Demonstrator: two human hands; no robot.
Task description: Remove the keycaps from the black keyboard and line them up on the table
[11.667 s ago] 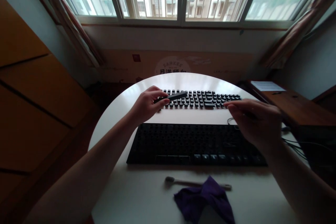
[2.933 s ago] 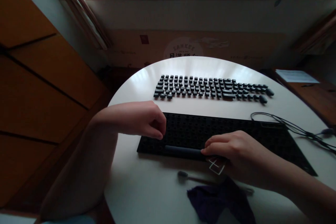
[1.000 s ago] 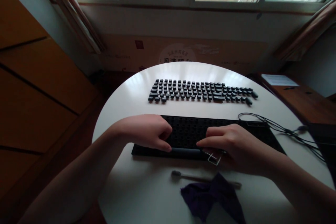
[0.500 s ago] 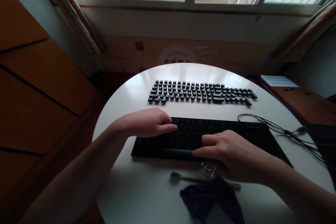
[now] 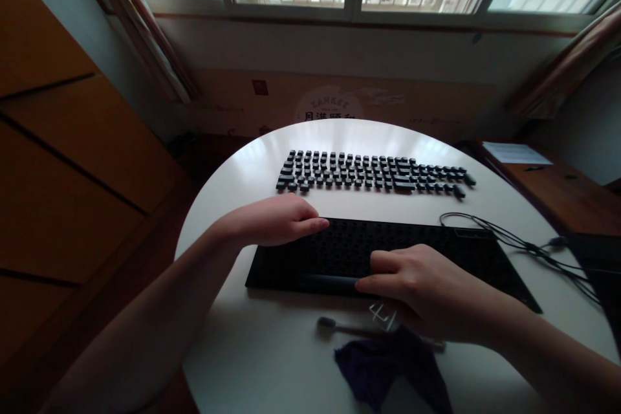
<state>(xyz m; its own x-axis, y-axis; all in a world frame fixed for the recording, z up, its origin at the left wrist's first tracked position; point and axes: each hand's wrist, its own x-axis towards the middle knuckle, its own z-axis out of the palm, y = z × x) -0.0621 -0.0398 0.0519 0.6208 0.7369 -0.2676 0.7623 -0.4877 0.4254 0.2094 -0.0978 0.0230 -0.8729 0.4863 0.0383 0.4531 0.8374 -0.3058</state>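
A black keyboard (image 5: 339, 259) without most of its keycaps lies on the round white table. My left hand (image 5: 279, 220) grips its back edge near the left, thumb along the top and the other fingers curled, partly hidden. My right hand (image 5: 412, 278) is closed at the front edge, a fingertip at the right end of the long space bar (image 5: 325, 282). Beneath that hand shows a pale wire piece (image 5: 383, 315), like a keycap puller; whether the hand holds it is unclear. A small brush (image 5: 349, 328) and a dark purple cloth (image 5: 388, 369) lie in front.
Behind the keyboard, loose black keycaps (image 5: 349, 171) stand in keyboard-like rows. A black cable (image 5: 528, 246) loops off the right side of the white table (image 5: 233, 336). A brown desk (image 5: 548, 187) with paper stands farther right, and a wooden cabinet (image 5: 63, 162) at left.
Both hands keep nearly the same places on the keyboard. The left hand and the keyboard's left end have shifted up very slightly, and the wire piece has tilted a little under the right hand.
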